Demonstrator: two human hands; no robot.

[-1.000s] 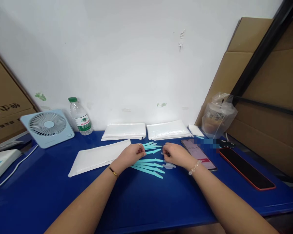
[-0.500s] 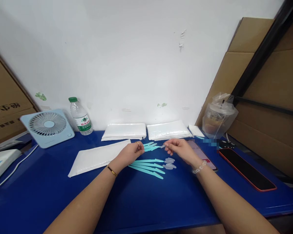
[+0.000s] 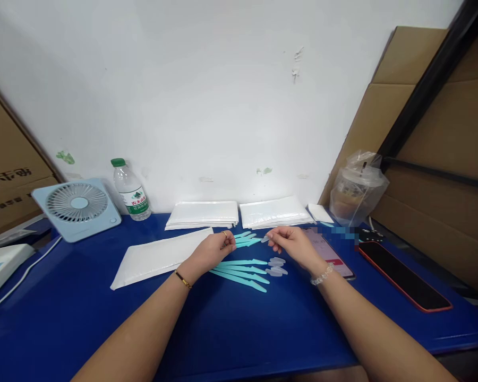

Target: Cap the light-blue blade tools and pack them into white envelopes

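My left hand (image 3: 218,248) pinches the handle of a turquoise eyebrow razor (image 3: 248,243), whose blade end points right. Between the fingertips of my right hand (image 3: 290,245) is a small translucent blade cap (image 3: 265,239), right at the razor's tip; I cannot tell whether it touches the blade. Behind the held razor, more turquoise razors (image 3: 244,234) show partly past my fingers. Several razors (image 3: 242,274) lie fanned out below my left hand, blade ends to the right. Beside those ends sits a small group of loose translucent caps (image 3: 276,267).
White padded envelopes (image 3: 202,214) lie in stacks along the wall, and another envelope (image 3: 155,257) is left of my hand. A lit phone (image 3: 327,254) lies under my right wrist. Farther right are a red-edged phone (image 3: 404,276) and a bagged drink (image 3: 356,193); a fan (image 3: 79,204) and bottle (image 3: 131,193) stand left.
My right hand has shifted very slightly left, bringing the cap closer to the razor's tip. My left hand and the laid-out razors look unchanged.
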